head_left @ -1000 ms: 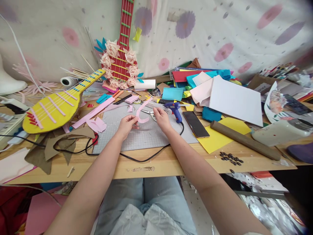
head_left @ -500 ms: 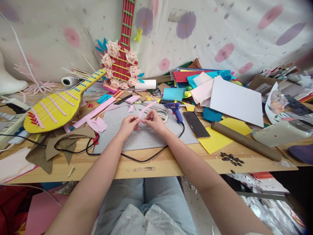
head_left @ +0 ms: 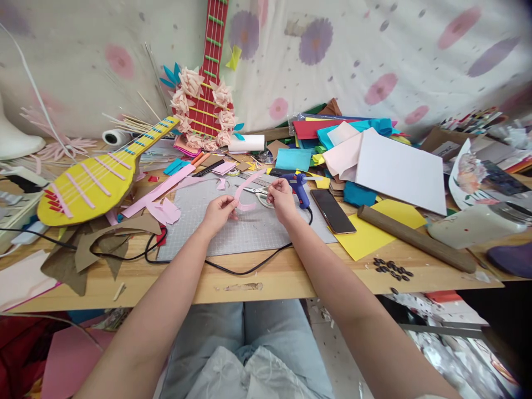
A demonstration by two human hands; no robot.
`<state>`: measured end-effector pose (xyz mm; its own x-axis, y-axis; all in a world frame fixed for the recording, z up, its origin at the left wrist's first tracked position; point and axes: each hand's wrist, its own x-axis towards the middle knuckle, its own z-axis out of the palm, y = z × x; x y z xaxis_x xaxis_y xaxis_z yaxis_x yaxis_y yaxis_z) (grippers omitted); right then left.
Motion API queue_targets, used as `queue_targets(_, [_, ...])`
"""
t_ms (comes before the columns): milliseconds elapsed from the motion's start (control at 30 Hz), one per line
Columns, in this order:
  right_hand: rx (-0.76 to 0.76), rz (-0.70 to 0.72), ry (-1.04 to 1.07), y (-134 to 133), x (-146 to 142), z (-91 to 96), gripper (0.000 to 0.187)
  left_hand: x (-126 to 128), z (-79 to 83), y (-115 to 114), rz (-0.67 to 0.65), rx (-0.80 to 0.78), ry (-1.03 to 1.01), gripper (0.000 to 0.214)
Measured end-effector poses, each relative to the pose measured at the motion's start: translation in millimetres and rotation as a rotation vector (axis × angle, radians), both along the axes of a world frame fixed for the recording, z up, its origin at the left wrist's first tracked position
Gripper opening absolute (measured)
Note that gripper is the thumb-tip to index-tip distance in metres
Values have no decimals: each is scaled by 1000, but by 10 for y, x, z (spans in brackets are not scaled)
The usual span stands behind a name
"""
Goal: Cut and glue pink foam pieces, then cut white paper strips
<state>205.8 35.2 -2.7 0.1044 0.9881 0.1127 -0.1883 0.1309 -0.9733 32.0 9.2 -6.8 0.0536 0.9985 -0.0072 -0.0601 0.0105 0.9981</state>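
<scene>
Between the thumb and fingers of my left hand (head_left: pixel 221 215) is a curved pink paper strip (head_left: pixel 246 185). The strip bends into a C over the grey cutting mat (head_left: pixel 191 233), its two ends loose toward the right. My right hand (head_left: pixel 283 200) is apart from the strip, fingers pinched together above the scissors' handles; whatever is in the pinch, if anything, is hidden. Scissors (head_left: pixel 262 196) lie on the mat, partly covered by that hand. Just right of it rests a blue glue gun (head_left: pixel 300 189), its black cord trailing across the mat.
A phone (head_left: pixel 332 210) lies right of the mat, near yellow paper (head_left: pixel 361 239) and a brown roll (head_left: pixel 415 238). Left stands a yellow paper instrument (head_left: pixel 89 191); behind, a red flowered one (head_left: pixel 203 113). Black beads (head_left: pixel 393 269) sit near the table's front edge.
My right hand has let go of the pink strip and moved right, toward the scissors and glue gun. My left hand still holds the strip, which now shows its loose lower end.
</scene>
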Motion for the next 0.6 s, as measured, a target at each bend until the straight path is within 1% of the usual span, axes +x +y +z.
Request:
queue_targets(67, [35, 73, -16, -25, 35, 35, 24, -8, 7, 4, 0, -8, -28, 22])
queue_targets(133, [9, 117, -65, -58, 30, 50, 25, -17, 14, 9, -12, -27, -51, 22])
queue_targets(233, [-47, 138, -148, -116, -19, 51, 28, -24, 24, 15, -24, -55, -76, 21])
queue_targets(300, [-54, 209, -229, -161, -63, 46, 32, -22, 29, 16, -17, -67, -72, 20])
queue_targets(367, [-45, 310, -342, -202, -110, 39, 36, -16, 33, 12, -2, -70, -52, 19])
queue_targets(433, [-37, 375, -449, -229, -156, 28, 36, -10, 36, 4, 10, -70, -37, 20])
queue_targets(500, [-41, 379, -499, -239, -192, 16, 32, -6, 36, -6, 1, -69, -36, 22])
queue_targets(600, [-75, 385, -472, -236, -213, 10, 25, 0, 29, -11, -11, -54, -34, 26])
